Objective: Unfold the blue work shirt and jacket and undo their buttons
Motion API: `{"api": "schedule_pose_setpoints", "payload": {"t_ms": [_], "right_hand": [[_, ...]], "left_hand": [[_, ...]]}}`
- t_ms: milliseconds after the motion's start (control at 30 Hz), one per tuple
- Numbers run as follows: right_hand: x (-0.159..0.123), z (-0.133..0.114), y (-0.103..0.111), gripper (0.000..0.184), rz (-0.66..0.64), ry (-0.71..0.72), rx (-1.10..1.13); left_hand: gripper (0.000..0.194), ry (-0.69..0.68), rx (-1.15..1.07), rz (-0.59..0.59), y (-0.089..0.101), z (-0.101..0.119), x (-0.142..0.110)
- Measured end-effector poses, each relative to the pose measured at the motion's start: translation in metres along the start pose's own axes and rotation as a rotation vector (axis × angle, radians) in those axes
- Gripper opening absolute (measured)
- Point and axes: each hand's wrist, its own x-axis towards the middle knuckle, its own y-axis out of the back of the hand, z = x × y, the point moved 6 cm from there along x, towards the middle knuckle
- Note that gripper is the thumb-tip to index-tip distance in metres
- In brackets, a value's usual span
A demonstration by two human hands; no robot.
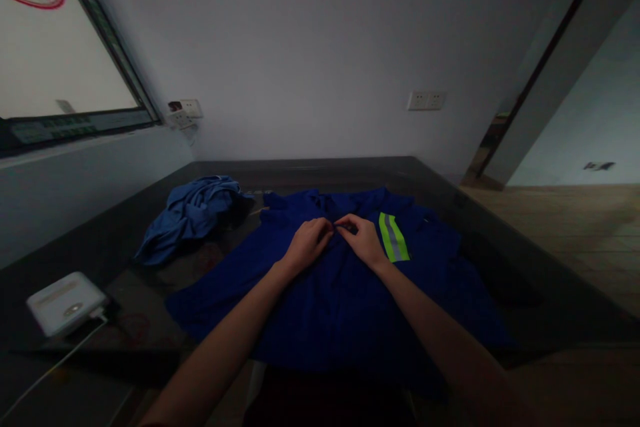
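Note:
A dark blue work shirt (320, 293) lies spread flat on a dark table (525, 267), collar towards the far wall. A yellow-green and grey reflective strip (393, 237) marks its chest on the right. My left hand (307, 245) and my right hand (361, 238) meet at the shirt's front opening just below the collar. Both hands have their fingers curled and pinch the fabric there. What sits between the fingertips is too small to make out.
A crumpled lighter blue garment (193, 213) lies on the table to the far left. A white power bank (65, 302) with a white cable (55, 363) sits near the left edge. Wall sockets (426, 101) are on the far wall, and a doorway (565, 100) opens on the right.

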Motion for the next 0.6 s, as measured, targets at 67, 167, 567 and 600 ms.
{"api": "schedule_pose_setpoints", "payload": {"t_ms": [67,167,567,600], "right_hand": [[0.001,0.001,0.001,0.012,-0.022,-0.015,-0.002],[0.002,0.001,0.000,0.013,-0.065,-0.015,0.016],[0.000,-0.005,-0.002,0.016,-0.113,0.029,0.055],[0.000,-0.006,-0.002,0.016,-0.115,0.039,0.062]], "left_hand": [[0.005,-0.037,-0.028,0.041,0.004,-0.001,0.002],[0.007,-0.037,-0.093,0.146,0.011,-0.004,0.002],[0.016,0.032,-0.218,0.096,0.003,-0.006,0.001],[0.017,0.035,-0.216,0.101,0.003,-0.007,0.001]]}}
